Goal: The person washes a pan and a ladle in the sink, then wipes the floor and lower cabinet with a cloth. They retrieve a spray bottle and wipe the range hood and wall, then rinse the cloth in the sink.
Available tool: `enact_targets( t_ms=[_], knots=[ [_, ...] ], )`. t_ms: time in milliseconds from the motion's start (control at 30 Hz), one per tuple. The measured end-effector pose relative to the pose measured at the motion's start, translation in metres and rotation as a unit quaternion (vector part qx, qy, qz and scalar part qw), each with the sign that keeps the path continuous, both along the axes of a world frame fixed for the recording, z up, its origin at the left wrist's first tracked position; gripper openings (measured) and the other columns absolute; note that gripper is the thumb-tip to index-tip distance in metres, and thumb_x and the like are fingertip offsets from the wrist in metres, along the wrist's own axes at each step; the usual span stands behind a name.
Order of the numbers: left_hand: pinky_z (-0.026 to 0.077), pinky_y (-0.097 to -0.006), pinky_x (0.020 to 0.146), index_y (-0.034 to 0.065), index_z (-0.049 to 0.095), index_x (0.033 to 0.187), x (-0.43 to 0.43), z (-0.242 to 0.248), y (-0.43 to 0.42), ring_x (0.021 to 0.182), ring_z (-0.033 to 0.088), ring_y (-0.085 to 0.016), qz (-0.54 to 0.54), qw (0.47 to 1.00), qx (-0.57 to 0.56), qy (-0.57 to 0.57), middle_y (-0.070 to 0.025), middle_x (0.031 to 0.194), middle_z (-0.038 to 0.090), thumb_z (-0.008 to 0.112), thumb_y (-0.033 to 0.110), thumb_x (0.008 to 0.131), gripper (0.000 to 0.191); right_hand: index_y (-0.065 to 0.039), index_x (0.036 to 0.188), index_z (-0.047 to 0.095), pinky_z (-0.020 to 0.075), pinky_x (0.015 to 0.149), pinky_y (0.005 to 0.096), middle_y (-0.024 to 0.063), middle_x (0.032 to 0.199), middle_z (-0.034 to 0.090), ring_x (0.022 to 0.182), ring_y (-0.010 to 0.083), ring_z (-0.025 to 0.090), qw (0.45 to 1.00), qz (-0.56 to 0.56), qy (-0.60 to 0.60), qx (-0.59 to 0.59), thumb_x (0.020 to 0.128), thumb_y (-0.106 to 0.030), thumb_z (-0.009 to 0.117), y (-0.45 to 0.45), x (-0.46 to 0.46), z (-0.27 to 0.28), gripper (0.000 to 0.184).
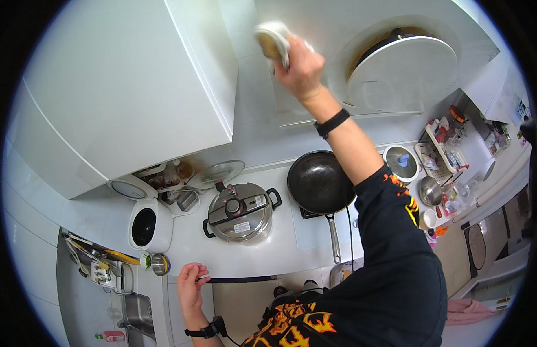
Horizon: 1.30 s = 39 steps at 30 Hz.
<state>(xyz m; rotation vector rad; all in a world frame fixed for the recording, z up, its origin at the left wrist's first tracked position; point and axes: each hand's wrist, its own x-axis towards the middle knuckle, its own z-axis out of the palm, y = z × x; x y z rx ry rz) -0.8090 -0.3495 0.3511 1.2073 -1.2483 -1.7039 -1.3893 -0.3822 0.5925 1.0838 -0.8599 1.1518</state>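
My right hand [299, 69] is raised at the range hood [329, 56], closed around a whitish cloth [275, 37] with a brownish patch. The cloth is blurred and lies close to the hood's left side. A round hood panel [401, 76] hangs tilted to the right of my hand. My left hand [192, 279] is low, near the counter's front edge, with its fingers loosely bent and nothing seen in it. Below my right arm, a black wok [321, 182] stands on the stove, and a steel pressure cooker [241, 217] stands to its left.
A white wall cabinet [164, 78] juts out at upper left. An open rice cooker [150, 225] and a small steel bowl [159, 263] stand at left, near a sink [138, 310]. At right are a lidded white pot [401, 164], a steel bowl [430, 191] and a rack [446, 147].
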Motion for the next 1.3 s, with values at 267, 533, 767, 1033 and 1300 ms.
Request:
enact_targets(
  t_ms=[267, 533, 767, 1033, 1300],
  knots=[
    [0.06, -0.0353, 0.08, 0.0075, 0.068, 0.112, -0.009, 0.009, 0.004, 0.096, 0.072, -0.019, -0.014, 0.999, -0.014, -0.028, -0.0077, 0.105, 0.074, 0.064, 0.022, 0.106, 0.016, -0.008, 0.113, 0.067, 0.0554, 0.057, 0.0359, 0.0029, 0.092, 0.07, 0.066, 0.0223, 0.069, 0.935, -0.07, 0.009, 0.347, 0.082, -0.008, 0.068, -0.02, -0.024, -0.196, 0.031],
    [0.06, -0.0362, 0.08, 0.0085, 0.068, 0.113, 0.019, -0.007, 0.004, 0.096, 0.071, -0.019, 0.052, 0.997, 0.017, -0.047, -0.0069, 0.104, 0.074, 0.065, 0.023, 0.106, 0.017, -0.004, 0.11, 0.066, 0.0537, 0.057, 0.0377, 0.0079, 0.078, 0.063, 0.064, 0.0253, 0.066, 0.986, 0.039, -0.079, 0.145, 0.07, -0.009, 0.079, -0.017, -0.027, -0.12, 0.042],
    [0.061, -0.0362, 0.079, 0.0057, 0.068, 0.113, 0.006, -0.017, -0.001, 0.093, 0.072, -0.019, 0.055, 0.997, 0.036, -0.027, -0.0093, 0.104, 0.075, 0.063, 0.019, 0.107, 0.016, -0.006, 0.104, 0.064, 0.0558, 0.057, 0.0368, 0.0043, 0.084, 0.065, 0.063, 0.0219, 0.067, 0.927, -0.033, 0.031, 0.372, 0.078, -0.009, 0.073, -0.035, -0.047, -0.243, 0.028],
    [0.061, -0.0363, 0.079, 0.0056, 0.068, 0.112, 0.007, -0.013, -0.013, 0.095, 0.072, -0.018, 0.073, 0.996, 0.039, -0.034, -0.0095, 0.105, 0.075, 0.063, 0.019, 0.107, 0.016, -0.006, 0.103, 0.063, 0.0529, 0.055, 0.0363, 0.0077, 0.083, 0.063, 0.062, 0.0246, 0.065, 0.947, 0.008, -0.006, 0.321, 0.071, -0.004, 0.074, -0.033, -0.046, -0.184, 0.034],
    [0.059, -0.0357, 0.08, 0.0081, 0.068, 0.112, -0.005, -0.013, -0.018, 0.095, 0.072, -0.018, 0.028, 0.999, 0.025, -0.023, -0.0081, 0.106, 0.074, 0.065, 0.025, 0.106, 0.018, -0.005, 0.102, 0.063, 0.054, 0.054, 0.0355, 0.0042, 0.081, 0.062, 0.062, 0.0233, 0.066, 0.936, 0.003, 0.062, 0.348, 0.079, -0.004, 0.07, -0.021, -0.034, -0.189, 0.024]
  ],
)
